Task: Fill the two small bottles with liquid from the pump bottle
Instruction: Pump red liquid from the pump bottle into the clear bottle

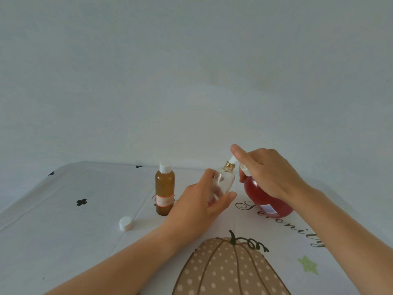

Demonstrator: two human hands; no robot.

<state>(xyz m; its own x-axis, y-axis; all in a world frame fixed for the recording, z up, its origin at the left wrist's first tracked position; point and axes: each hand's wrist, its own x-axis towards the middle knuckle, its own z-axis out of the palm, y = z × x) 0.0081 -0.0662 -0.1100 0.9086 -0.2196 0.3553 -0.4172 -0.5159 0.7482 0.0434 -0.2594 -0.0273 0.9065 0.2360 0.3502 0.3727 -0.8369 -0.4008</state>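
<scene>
Fingers of my left hand [197, 202] wrap the clear bottle [226, 179] (uncapped); my right hand [273, 173] clasps the pump bottle [262, 199], forefinger on top.

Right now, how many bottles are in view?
3. A capped brown bottle stands at left; the left hand holds an open clear bottle; the right hand grips the top of the red pump bottle. None seems hidden.
</scene>
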